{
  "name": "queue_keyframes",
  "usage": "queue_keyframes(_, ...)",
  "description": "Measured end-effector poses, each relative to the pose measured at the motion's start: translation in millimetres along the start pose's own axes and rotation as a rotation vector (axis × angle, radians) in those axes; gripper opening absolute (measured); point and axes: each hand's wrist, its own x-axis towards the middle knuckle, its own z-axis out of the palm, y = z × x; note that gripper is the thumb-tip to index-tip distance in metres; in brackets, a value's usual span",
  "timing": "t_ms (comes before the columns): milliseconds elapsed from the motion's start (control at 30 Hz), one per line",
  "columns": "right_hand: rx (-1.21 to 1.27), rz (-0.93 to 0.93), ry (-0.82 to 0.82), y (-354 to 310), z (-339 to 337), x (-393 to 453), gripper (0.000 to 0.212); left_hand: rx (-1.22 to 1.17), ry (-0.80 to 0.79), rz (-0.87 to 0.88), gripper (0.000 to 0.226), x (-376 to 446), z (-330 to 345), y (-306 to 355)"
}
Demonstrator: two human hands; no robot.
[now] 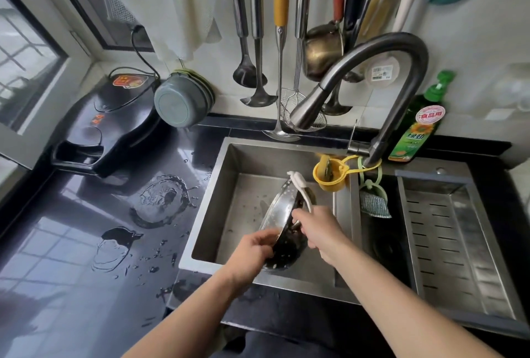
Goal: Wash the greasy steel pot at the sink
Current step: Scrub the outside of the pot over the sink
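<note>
1. The steel pot [282,214] is inside the sink basin [249,156], towards its front edge. It is tilted steeply on its side with the mouth turned to the right, which likely lets the brush reach the dark inside and lets water run out.
2. The left hand [252,248] grips the pot's near rim, fingers curled over the edge. Judging by the tilt, it is there to brace the pot against the scrubbing.
3. The right hand [318,230] is clamped round the white handle of a dish brush [299,185]. The handle sticks up past the pot's far rim. The head is hidden inside the pot, so I cannot tell what it touches.
4. The faucet [372,70] curves over the basin's back right corner, and I see no water running from it. The step looks like scrubbing rather than rinsing.
5. A green dish soap bottle [418,125] stands at the back edge beside the faucet base. A yellow cup holder [328,175] and a striped sponge cloth [372,204] hang from the faucet, all close by.
6. The black countertop [71,286] left of the sink carries puddles and drops. An electric griddle [106,128] sits at its back left corner by the window.
7. Ladles, a skimmer and a small brass pot hang on the tiled wall behind the sink.
</note>
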Motion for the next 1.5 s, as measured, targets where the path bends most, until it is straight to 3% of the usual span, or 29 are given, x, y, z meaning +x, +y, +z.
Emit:
queue_keyframes(67, -0.183, -0.152, -0.005, 10, 10, -8, 0.023, -0.200, -0.074, -0.121, 0.057, 8, -4, 19)
queue_keyframes(133, -0.251, -0.244, -0.060, 20, 25, -18, 0.028, -0.251, -0.098, -0.167, 0.034, 19, -7, 39)
queue_keyframes(167, -0.278, -0.267, -0.101, 24, 32, -22, 0.029, -0.245, -0.118, -0.158, 0.025, 22, -7, 49)
queue_keyframes(267, -0.268, -0.267, -0.285, 25, 40, -35, 0.034, -0.130, -0.103, -0.101, 0.043, 28, -9, 59)
queue_keyframes(333, -0.186, -0.238, -0.352, 24, 25, -40, 0.035, -0.028, -0.051, -0.108, 0.034, 26, -20, 53)
queue_keyframes(400, -0.269, -0.230, -0.244, 21, -5, -33, 0.048, 0.092, -0.002, -0.117, 0.024, 20, -34, 42)
queue_keyframes(533, -0.746, -0.455, 0.022, 17, -53, -14, 0.032, 0.104, 0.065, -0.107, 0.026, 6, -45, 26)
queue_keyframes(633, -1.018, -0.640, 0.090, 15, -36, -24, 0.062, 0.044, 0.156, -0.036, 0.016, 5, -36, 28)
queue_keyframes(733, -1.153, -0.747, 0.069, 18, -5, -50, 0.076, 0.067, 0.189, 0.035, 0.012, 4, -27, 30)
queue_keyframes(800, -1.183, -0.782, 0.104, 15, -4, -46, 0.073, 0.076, 0.168, 0.071, 0.013, 1, -24, 29)
queue_keyframes(933, -1.237, -0.551, 0.261, -12, -28, -15, 0.064, 0.074, 0.195, 0.044, 0.026, -5, -32, 20)
queue_keyframes(1033, -1.225, -0.719, 0.139, -14, -11, -35, 0.066, 0.030, 0.172, 0.056, 0.011, -10, -33, 24)
queue_keyframes(1100, -1.252, -0.833, 0.079, -6, 5, -52, 0.064, 0.009, 0.157, 0.088, 0.017, -11, -32, 28)
queue_keyframes(1200, -1.167, -0.721, 0.281, -19, -12, -12, 0.058, 0.021, 0.130, 0.110, 0.011, -14, -33, 28)
queue_keyframes(1267, -1.232, -0.584, 0.292, -32, -29, -4, 0.060, 0.021, 0.117, 0.086, 0.011, -16, -36, 24)
queue_keyframes(1433, -1.357, -0.864, 0.132, -11, 0, -45, 0.066, -0.027, 0.120, 0.097, 0.019, -20, -41, 20)
queue_keyframes(1500, -1.294, -0.771, 0.238, -19, -12, -17, 0.062, -0.014, 0.114, 0.099, 0.017, -21, -45, 17)
